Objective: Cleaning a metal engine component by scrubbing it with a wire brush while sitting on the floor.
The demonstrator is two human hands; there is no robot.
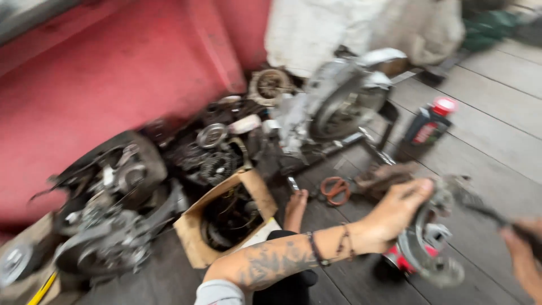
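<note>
My left hand (395,213), on a tattooed forearm with wrist bands, grips a curved grey metal engine part (432,248) held above the floor boards. At the frame's right edge my right hand (524,254) holds a dark tool (486,212) whose tip reaches the top of that part. A red and white object (402,258) lies just below the part, partly hidden by it. The whole view is motion-blurred, so fine details of the part and tool are unclear.
A black oil bottle with a red cap (429,124) stands behind. A silver engine (339,104) sits mid-back. An open cardboard box (195,237) holds parts; more engine pieces (113,214) lie left. Orange-handled pliers (336,189) and my bare foot (296,208) rest on the boards.
</note>
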